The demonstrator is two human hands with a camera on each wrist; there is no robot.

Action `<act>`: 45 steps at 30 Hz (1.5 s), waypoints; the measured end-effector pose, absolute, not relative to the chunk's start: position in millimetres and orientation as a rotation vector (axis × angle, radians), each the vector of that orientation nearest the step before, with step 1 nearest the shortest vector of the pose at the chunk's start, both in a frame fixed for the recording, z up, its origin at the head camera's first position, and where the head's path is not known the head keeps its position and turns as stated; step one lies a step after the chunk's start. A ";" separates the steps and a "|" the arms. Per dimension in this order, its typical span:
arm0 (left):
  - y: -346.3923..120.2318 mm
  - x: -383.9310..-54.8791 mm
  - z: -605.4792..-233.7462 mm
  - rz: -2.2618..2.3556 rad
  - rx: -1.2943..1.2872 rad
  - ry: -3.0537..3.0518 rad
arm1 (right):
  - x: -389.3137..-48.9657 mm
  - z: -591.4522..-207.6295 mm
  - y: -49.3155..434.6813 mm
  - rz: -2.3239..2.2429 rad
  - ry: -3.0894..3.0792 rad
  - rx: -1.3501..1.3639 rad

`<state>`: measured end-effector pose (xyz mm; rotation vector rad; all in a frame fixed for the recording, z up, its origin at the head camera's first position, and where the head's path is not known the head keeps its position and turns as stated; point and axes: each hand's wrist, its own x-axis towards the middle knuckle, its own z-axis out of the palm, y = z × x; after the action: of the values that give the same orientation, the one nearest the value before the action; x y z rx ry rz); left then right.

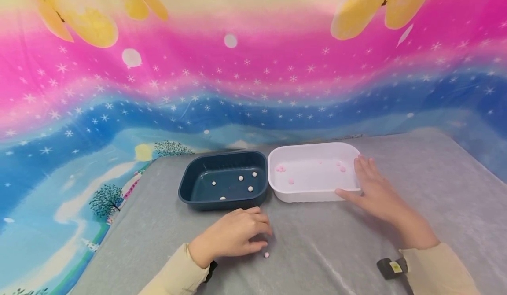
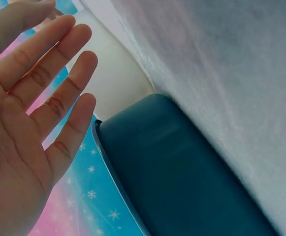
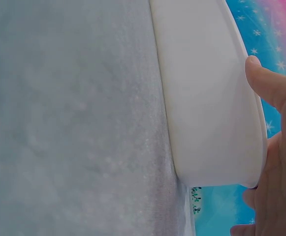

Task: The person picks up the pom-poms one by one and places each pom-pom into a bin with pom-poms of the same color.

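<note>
My left hand (image 1: 239, 232) hovers in front of the dark blue tray (image 1: 223, 205), fingers loosely bent and nothing between them. In the left wrist view its palm (image 2: 19, 147) shows bare beside that tray's outer wall. A small pink ball (image 1: 266, 255) lies on the cloth just off the left fingertips. My right hand (image 1: 380, 193) rests against the right end of the white tray (image 1: 309, 195), fingers fairly straight along the side. Its thumb (image 3: 266, 78) touches the front rim. White balls (image 1: 250, 189) sit in the dark tray, pink balls (image 1: 291, 181) in the white one.
Both trays stand side by side toward the back of a table covered in grey cloth (image 1: 317, 251). Behind them hangs a colourful printed sheet (image 1: 237, 88) with snowflakes. A black strap piece (image 1: 390, 268) is by the right cuff.
</note>
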<state>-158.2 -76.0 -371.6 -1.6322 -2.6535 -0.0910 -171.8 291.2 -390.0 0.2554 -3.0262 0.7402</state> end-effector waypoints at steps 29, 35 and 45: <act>-71.8 -154.1 -379.2 -0.082 -1.772 -2.732 | -170.8 -389.3 291.6 0.756 -3.036 0.244; -70.8 -154.8 -381.0 -0.084 -1.775 -2.751 | -171.4 -391.5 292.7 0.756 -3.024 0.262; -70.4 -155.3 -383.7 -0.061 -1.790 -2.719 | -172.2 -391.5 292.5 0.752 -3.023 0.276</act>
<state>-155.3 -70.4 -383.7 -1.7901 -2.7193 -0.0612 -172.2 292.5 -391.5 0.2758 -3.0226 0.7518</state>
